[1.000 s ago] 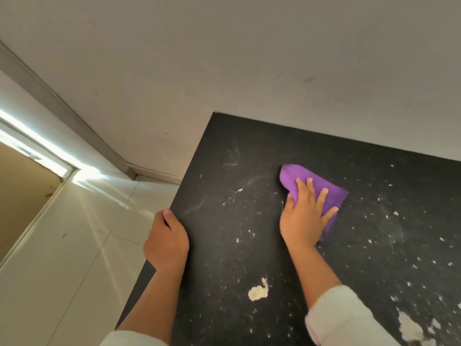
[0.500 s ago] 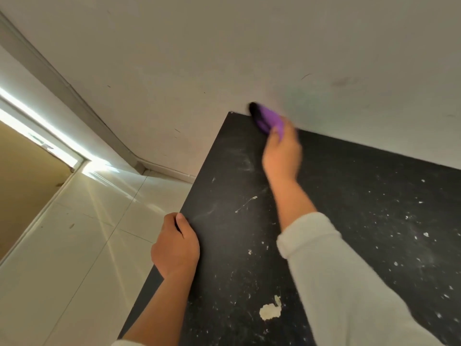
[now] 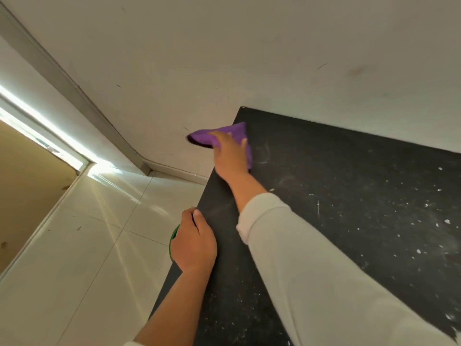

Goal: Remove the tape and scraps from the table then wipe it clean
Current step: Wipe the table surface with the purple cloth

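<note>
A black table (image 3: 349, 221) fills the right half of the view, speckled with small white scraps (image 3: 446, 221). My right hand (image 3: 230, 156) presses a purple cloth (image 3: 224, 136) at the table's far left edge, and part of the cloth hangs out past the edge. My left hand (image 3: 195, 243) grips the table's left edge nearer to me, thumb on top. A thin green object (image 3: 173, 237) peeks out beside that hand; what it is cannot be told.
A pale wall (image 3: 249, 58) runs along the table's far side. To the left lies a glossy white tiled floor (image 3: 87, 258) with a grey skirting (image 3: 74, 88) and a bright strip of light.
My right hand has swept the purple cloth from the middle of the table to the far corner, then leftward over the table's left edge. My left hand stays on the edge.
</note>
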